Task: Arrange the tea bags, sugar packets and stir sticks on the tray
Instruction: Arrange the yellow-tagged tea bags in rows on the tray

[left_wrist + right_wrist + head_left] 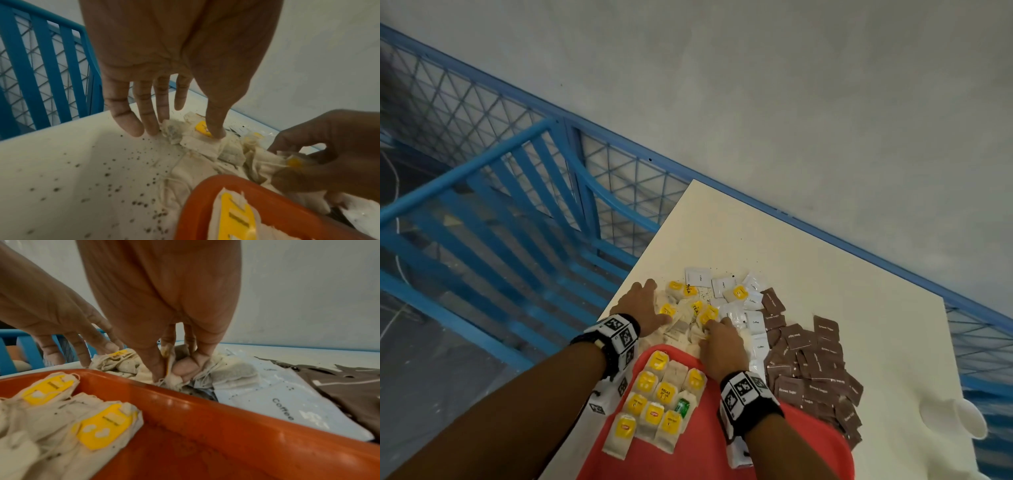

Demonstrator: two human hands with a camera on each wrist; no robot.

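Pinching a tea bag (174, 376) from the tangled pile (688, 315), right hand (722, 346) risks snagging strings; left hand (642, 306) presses flat, fingers straight.

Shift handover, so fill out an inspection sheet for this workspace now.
Surface: white table, dark specks near the tea bags.
Job's things: tea bags in rows on the red tray; loose tea bag pile, brown sugar packets on table; stir sticks not seen.
Clutter: white Coffee sachets.
Grippers: left hand presses the pile; right hand pinches a tea bag.
Cables: nothing seen.
Surroundings: blue railing, grey wall.
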